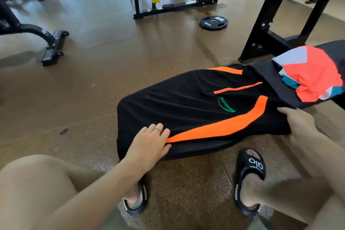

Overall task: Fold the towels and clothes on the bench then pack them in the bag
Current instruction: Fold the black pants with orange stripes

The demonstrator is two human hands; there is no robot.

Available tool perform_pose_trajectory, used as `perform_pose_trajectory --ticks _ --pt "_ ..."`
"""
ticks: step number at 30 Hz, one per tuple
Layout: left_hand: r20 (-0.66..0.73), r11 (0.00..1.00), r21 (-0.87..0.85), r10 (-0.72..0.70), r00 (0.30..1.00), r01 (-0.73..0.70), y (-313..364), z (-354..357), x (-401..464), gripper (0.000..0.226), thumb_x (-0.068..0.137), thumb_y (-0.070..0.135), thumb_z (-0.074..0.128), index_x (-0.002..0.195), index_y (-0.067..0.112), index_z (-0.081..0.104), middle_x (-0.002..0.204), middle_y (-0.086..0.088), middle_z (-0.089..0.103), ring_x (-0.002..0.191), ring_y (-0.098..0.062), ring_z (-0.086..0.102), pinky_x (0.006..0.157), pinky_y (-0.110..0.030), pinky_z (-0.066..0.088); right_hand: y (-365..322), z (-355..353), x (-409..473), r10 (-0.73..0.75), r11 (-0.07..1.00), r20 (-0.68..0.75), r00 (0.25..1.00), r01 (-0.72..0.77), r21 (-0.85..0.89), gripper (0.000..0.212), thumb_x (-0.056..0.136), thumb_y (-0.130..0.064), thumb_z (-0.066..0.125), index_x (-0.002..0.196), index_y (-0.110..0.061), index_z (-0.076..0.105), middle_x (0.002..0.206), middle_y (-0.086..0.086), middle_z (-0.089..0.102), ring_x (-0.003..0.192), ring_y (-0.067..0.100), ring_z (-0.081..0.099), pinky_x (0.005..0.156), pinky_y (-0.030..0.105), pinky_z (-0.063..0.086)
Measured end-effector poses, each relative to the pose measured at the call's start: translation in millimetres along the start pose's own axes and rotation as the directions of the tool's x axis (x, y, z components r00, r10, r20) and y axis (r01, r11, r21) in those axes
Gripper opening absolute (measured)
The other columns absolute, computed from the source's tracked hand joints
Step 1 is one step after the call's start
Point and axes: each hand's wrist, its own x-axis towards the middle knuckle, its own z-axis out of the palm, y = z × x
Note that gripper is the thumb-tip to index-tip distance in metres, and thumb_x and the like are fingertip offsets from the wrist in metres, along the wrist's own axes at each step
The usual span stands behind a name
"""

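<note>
Item: black garment (186,99) with orange stripes and an orange zip, spread flat over the near end of the bench (276,82). Chest print in green reads "muyuan", set along a green arc; further characters after it are too small to read. Long axis runs from the lower left up toward the bench's far right end; the zip end points that way, and the opposite end hangs off the bench's near end toward the floor.

Left hand (149,144): fingers straight and together, palm laid flat on the garment's near edge beside the lower orange stripe; a ring on one finger.

Right hand (296,125): fingers curled over the garment's near right edge, gripping the cloth at the bench's near side.

Second item: pile of coral, grey and teal clothing (313,74), bunched on the bench beyond the black garment, toward the right end.

Floor: weight plate (213,22) marked "10KG", lying flat, well apart from the bench. Black slide sandal (251,166) on the right foot, white lettering "olo".
</note>
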Motion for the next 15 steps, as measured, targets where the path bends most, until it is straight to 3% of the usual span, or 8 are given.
perform_pose_trajectory --ticks 3,6,9,12,15 --pt "0.009 0.998 0.053 -0.029 1.000 0.029 -1.1 -6.6 4.4 0.026 0.094 0.036 0.064 0.115 0.020 0.062 0.111 -0.005 0.065 0.096 -0.023 0.064 0.077 -0.035 0.050 -1.7 -9.9 6.3 -0.064 0.974 -0.018 0.998 0.059 -0.219 0.009 0.082 -0.018 0.073 0.084 -0.011 0.067 0.097 0.018 0.071 0.094 0.036 0.068 0.087 0.050 0.054" --pt "0.025 0.996 0.033 0.078 0.997 -0.078 -3.2 -6.6 4.2 0.030 0.091 0.026 0.071 0.118 0.023 0.058 0.115 -0.004 0.062 0.097 -0.022 0.063 0.078 -0.034 0.049 -6.9 -18.3 4.9 -0.178 0.854 0.014 0.984 0.162 -0.495 0.027 0.084 -0.026 0.071 0.087 0.001 0.067 0.097 0.022 0.068 0.088 0.037 0.062 0.072 0.042 0.044" --pt "-0.071 0.974 -0.091 0.199 0.977 -0.205 4.9 -10.9 7.3 0.007 0.098 0.028 0.059 0.103 0.025 0.055 0.095 0.003 0.058 0.078 -0.016 0.058 0.066 -0.031 0.048 -10.9 -27.1 10.9 -0.192 0.772 0.069 0.979 0.194 -0.605 0.029 0.090 -0.028 0.068 0.080 0.000 0.065 0.084 0.016 0.063 0.080 0.033 0.057 0.064 0.038 0.036" --pt "-0.092 0.937 -0.128 0.314 0.945 -0.324 19.1 -12.5 6.5 0.019 0.104 0.031 0.038 0.094 0.024 0.052 0.080 0.007 0.054 0.067 -0.015 0.057 0.061 -0.032 0.048 -11.9 -38.0 22.7 -0.213 0.676 0.094 0.972 0.217 -0.704 0.035 0.094 -0.032 0.063 0.078 -0.001 0.064 0.079 0.014 0.062 0.082 0.036 0.058 0.067 0.038 0.039" --pt "-0.009 0.921 -0.054 0.386 0.923 -0.386 26.6 -5.2 7.5 0.025 0.102 0.037 0.035 0.089 0.024 0.052 0.073 0.009 0.057 0.061 -0.014 0.060 0.057 -0.031 0.049 -10.6 -53.4 37.0 -0.208 0.544 0.086 0.974 0.188 -0.818 0.039 0.095 -0.043 0.056 0.071 -0.013 0.059 0.080 0.012 0.063 0.080 0.036 0.057 0.072 0.040 0.047"
